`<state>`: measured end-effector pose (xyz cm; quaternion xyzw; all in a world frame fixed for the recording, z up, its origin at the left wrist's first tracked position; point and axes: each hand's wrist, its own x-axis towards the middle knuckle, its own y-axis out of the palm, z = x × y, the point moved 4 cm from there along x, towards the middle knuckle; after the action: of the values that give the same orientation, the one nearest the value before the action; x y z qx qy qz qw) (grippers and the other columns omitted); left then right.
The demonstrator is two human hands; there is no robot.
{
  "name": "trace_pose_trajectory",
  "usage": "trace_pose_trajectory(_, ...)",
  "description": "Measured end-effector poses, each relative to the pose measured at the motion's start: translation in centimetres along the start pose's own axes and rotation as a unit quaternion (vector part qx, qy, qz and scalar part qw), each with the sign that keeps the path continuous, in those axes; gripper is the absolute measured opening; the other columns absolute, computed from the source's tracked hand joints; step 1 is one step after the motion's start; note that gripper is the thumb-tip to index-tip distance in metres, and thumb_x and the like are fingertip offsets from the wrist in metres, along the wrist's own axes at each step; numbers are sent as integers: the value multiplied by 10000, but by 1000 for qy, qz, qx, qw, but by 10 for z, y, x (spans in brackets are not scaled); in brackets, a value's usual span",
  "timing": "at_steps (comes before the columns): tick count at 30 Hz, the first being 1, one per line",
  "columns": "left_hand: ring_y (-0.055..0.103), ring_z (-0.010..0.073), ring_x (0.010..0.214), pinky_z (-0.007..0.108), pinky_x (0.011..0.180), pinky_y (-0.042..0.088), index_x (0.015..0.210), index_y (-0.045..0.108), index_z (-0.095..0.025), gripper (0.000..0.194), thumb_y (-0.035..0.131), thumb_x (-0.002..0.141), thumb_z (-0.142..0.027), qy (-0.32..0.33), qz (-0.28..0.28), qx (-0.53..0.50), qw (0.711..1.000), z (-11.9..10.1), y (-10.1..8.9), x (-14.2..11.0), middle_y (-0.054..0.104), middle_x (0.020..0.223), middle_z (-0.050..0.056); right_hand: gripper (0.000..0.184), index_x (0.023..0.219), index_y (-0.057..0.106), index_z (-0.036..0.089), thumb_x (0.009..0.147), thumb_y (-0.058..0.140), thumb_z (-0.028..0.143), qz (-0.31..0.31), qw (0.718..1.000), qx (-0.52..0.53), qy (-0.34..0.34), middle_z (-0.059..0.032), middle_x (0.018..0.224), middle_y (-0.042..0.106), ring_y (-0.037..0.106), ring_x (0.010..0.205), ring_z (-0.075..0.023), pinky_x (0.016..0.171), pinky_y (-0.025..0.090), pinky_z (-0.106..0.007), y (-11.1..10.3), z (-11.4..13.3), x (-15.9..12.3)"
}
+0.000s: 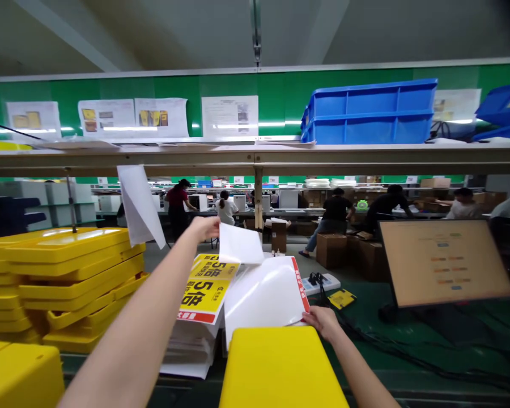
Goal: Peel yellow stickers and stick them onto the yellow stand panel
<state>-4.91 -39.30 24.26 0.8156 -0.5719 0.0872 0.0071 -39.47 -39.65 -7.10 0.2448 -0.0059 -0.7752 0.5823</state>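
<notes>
Our left hand [203, 229] is at about 11 o'clock, fingers [215, 226] together and clamped on a white flap [240, 243], holding it up off a stack of yellow printed signs [206, 292]. Our right hand [323, 323] is at 1 o'clock, fingers [311, 317] pinching the lower corner of a white-backed sheet with a red edge [263, 297], which keeps it bowed and raised. The sheet lies at 12 o'clock, long axis pointing away from us, tilted slightly. Can't tell if flap and sheet are one piece. A yellow plastic panel [280, 368] sits just below it, with stacked yellow panels [68, 266] at 10 o'clock.
</notes>
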Motion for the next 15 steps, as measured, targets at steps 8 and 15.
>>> trace_pose_trajectory(8,601,136,581,293,629,563,695,486,-107,103,509,742,-18,196,-135,-189,953,-91,-83,-45,543,576,-4,229,1023,553,100,849,544,249,-40,995,-80,34,-57,919,652,640,734,-117,584,563,-240,-2,1,3)
trace_pose_trajectory(15,593,182,581,324,599,563,613,570,-117,75,602,677,-92,344,-121,-199,910,-125,-95,-105,552,558,23,254,1040,555,114,853,534,284,-78,979,-184,36,-61,950,656,640,768,-131,641,561,-281,-13,24,-29)
